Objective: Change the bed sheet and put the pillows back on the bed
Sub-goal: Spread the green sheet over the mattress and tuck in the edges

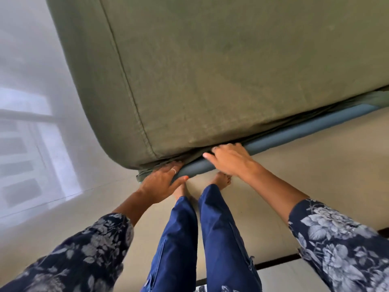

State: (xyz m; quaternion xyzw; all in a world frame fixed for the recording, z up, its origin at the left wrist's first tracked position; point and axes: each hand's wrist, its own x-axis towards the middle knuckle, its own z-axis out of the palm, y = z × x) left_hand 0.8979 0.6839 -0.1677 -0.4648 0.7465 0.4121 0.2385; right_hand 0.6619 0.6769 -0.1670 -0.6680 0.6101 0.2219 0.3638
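Note:
An olive-green bed sheet (210,70) covers the mattress, which fills the upper frame. Its lower edge is bunched between the mattress and the blue padded bed frame (294,127). My left hand (162,182) lies flat at the mattress corner, its fingertips pushed in under the sheet's edge and its thumb on the frame. My right hand (229,158) rests further right on the frame, with fingers tucked into the gap under the mattress and thumb stretched out to the left. No pillows are in view.
I stand barefoot on a pale tiled floor (294,197), toes close against the bed frame. Bright window light reflects on the floor at the left (31,144). A dark strip crosses the floor at lower right (277,260).

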